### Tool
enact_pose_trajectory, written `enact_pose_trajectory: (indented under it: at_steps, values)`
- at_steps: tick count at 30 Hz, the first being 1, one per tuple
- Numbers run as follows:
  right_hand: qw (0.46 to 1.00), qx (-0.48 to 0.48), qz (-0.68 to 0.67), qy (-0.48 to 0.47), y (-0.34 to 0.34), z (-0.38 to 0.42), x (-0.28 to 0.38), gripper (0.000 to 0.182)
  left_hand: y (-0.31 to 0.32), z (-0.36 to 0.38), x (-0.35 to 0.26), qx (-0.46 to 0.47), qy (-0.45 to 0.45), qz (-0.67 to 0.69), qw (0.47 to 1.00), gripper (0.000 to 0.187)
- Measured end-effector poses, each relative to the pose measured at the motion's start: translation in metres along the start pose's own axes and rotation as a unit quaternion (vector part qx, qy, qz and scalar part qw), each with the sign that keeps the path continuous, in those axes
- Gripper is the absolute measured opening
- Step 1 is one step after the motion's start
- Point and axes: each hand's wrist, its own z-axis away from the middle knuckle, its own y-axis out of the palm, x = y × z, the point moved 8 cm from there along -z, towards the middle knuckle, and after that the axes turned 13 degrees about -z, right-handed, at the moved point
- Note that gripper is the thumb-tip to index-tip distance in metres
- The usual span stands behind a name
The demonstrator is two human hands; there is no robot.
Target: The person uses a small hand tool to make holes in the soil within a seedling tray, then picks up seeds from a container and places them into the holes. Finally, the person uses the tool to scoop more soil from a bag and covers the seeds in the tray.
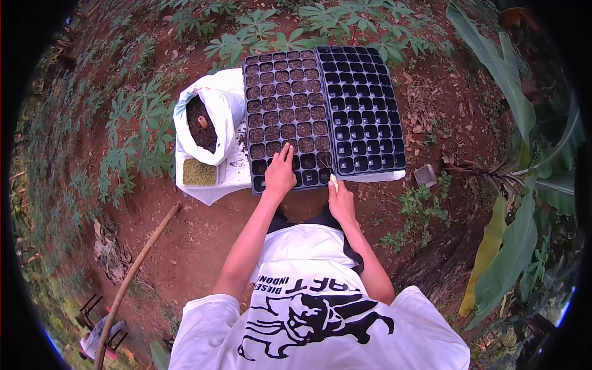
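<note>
A black seedling tray has most of its cells filled with brown soil, while several cells in the nearest rows look dark and unfilled. My left hand rests over the near rows, its fingers stretched forward onto the cells and holding nothing visible. At the tray's near right corner, my right hand is closed round a small tool with a pale handle. The tool's thin dark end points into a near cell and is hard to make out. A second black tray, its cells without soil, lies alongside on the right.
Left of the trays, an open white sack holds dark soil with a small brown object on top. A container of greenish grains sits before it. A wooden pole slants at left; banana leaves hang at right.
</note>
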Motion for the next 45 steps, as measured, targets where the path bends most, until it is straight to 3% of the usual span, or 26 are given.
enact_pose_trajectory:
  at_steps: [11, 24, 30, 45]
  values:
    - [1.000, 0.001, -0.007, 0.011, 0.006, 0.000, -0.009, 0.037, 0.007, -0.006, -0.003, -0.003, 0.008, -0.071, 0.997, 0.080]
    - [1.000, 0.002, -0.011, 0.015, -0.001, 0.002, 0.000, 0.037, 0.011, -0.008, 0.005, 0.046, 0.020, -0.026, 0.998, 0.075]
    - [1.000, 0.012, -0.004, 0.022, 0.002, -0.003, 0.006, 0.038, 0.010, 0.008, -0.004, -0.027, 0.052, -0.022, 0.998, 0.071]
    - [1.000, -0.003, -0.013, 0.003, -0.002, -0.003, 0.006, 0.038, 0.009, 0.011, -0.007, -0.021, 0.042, -0.049, 0.998, 0.072]
